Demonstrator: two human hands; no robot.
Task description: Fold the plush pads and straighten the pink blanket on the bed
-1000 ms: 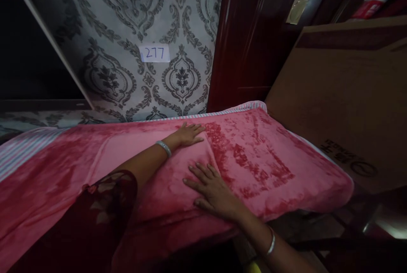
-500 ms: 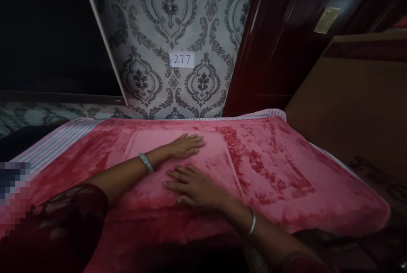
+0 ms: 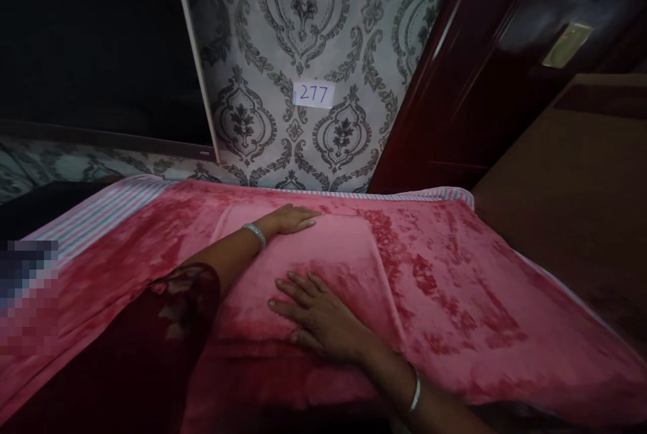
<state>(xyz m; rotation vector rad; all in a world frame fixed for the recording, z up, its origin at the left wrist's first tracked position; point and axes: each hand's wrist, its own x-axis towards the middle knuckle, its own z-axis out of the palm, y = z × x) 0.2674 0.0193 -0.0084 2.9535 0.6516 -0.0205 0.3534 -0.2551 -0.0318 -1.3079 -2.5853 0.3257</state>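
Note:
A folded pink and red plush cloth, roughly rectangular, lies on a larger blanket of the same colours. My left hand rests flat on the far part of the folded cloth, near its back edge, fingers pointing right. Closer to me, my right hand lies palm down on its near part with the fingers spread. Neither hand grips anything. Each wrist wears a bangle.
Behind the blanket is a patterned wall with a paper label reading 277. A dark screen stands at the left, a dark red door at the right. A large cardboard box borders the right side. Striped fabric edges the blanket.
My left hand has shifted toward the back edge of the folded cloth, its fingers closer together. My right hand stays spread on the near part. The view has turned slightly left.

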